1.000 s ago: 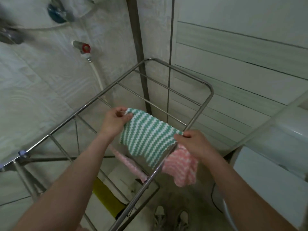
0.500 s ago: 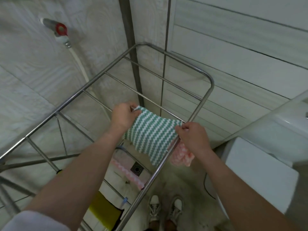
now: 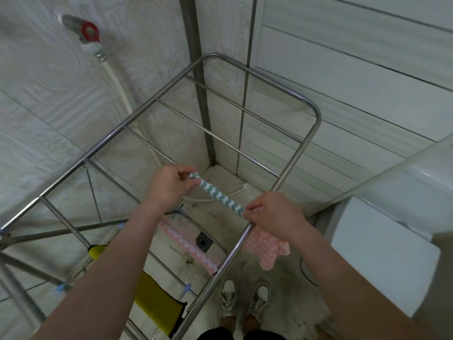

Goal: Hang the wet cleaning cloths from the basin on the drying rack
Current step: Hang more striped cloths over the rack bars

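Green cloth (image 3: pixel 220 196) has sunk edge-on to the top of the drying rack (image 3: pixel 299 153); left hand (image 3: pixel 171 185) and right hand (image 3: pixel 274 214) pinch its ends. Pink cloth (image 3: pixel 267 246), also gripped by that right hand, remains unhung; yellow cloth (image 3: pixel 157 300) hangs lower.

Green-striped cloth (image 3: pixel 220 198): I see only a thin band; its ends vanish inside the left hand (image 3: pixel 169 186) and right hand (image 3: pixel 274 214). Pink cloth (image 3: pixel 267 249): top hidden under the right hand. Yellow cloth (image 3: pixel 157 303): partly behind the left forearm (image 3: pixel 117 266). Drying rack (image 3: pixel 294 163): cut off at the left and bottom edges.
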Motion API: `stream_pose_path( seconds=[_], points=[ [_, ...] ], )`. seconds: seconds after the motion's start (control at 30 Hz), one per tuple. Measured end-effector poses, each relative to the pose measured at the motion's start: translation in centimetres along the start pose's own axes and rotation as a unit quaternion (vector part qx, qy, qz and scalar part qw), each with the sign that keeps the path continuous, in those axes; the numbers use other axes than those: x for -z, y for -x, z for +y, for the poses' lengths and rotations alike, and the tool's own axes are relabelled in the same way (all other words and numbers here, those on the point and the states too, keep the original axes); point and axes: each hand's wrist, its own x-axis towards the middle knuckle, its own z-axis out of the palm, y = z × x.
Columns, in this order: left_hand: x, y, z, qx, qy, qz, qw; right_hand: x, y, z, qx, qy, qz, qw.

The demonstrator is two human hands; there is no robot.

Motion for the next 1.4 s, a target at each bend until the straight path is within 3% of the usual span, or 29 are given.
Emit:
stream_pose_path(
  seconds=[0.3,0.43,0.57,0.83,1.0,1.2,1.3,1.4],
  points=[
    [-0.3,-1.1,0.6,-0.069,-0.044,0.018,0.996,-1.7,1.1,-0.7,-0.017,0.069,0.093,0.993],
    [-0.2,-0.9,0.4,-0.103,-0.052,0.045,0.992,-1.5,1.5,-0.5,-0.015,-0.003,0.092,0.996],
    [-0.6,0.1,-0.2,-0.141,-0.071,-0.017,0.987,-1.7,1.5,-0.1,0.008,0.017,0.079,0.997],
    [-1.5,1.0,-0.4,-0.149,-0.063,0.044,0.986,-2.3,1.2,0.7,0.012,0.008,0.099,0.995],
    [-1.8,1.0,-0.9,-0.207,-0.105,0.019,0.972,-2.0,1.3,1.0,0.008,-0.041,0.098,0.994],
    [-2.3,1.0,-0.6,-0.168,-0.087,0.032,0.981,-2.4,1.3,1.1,0.011,-0.045,0.086,0.995],
    [-2.3,1.0,-0.4,-0.152,-0.099,0.018,0.983,-2.0,1.8,1.4,-0.009,-0.143,0.091,0.985],
    [-1.8,1.5,0.4,-0.163,-0.13,0.023,0.978,0.3,2.9,1.6,-0.072,-0.305,0.083,0.946]
  ],
)
